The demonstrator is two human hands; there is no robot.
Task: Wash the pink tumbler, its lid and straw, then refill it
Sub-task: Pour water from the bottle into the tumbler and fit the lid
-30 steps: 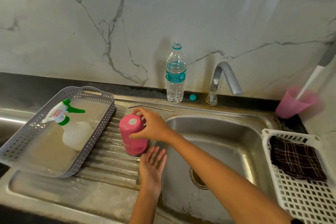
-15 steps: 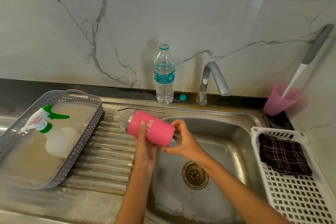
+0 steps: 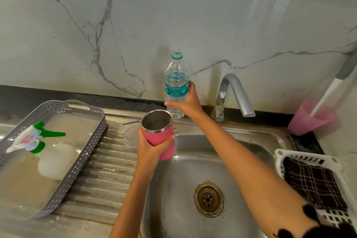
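My left hand [image 3: 149, 148] grips the pink tumbler [image 3: 158, 133] upright over the sink's left edge; its steel inside looks empty. My right hand [image 3: 186, 102] is wrapped round the lower half of an uncapped clear water bottle [image 3: 176, 81] that stands at the back ledge, partly full. The clear lid [image 3: 130, 137] lies on the ribbed drainboard just left of the tumbler. A thin metal straw [image 3: 131, 122] lies behind it near the back edge, partly hidden by the tumbler.
A grey basket [image 3: 85, 152] holding a white-and-green spray bottle [image 3: 36, 141] sits on the drainboard [image 3: 108, 176] at left. The faucet [image 3: 234, 94] arches over the sink basin [image 3: 185, 208]. At right are a pink cup [image 3: 309, 120] with a brush and a white basket [image 3: 280, 157] with a dark cloth.
The tumbler went from upside down on the drainboard to upright in my left hand. My right hand left it and took hold of the water bottle.
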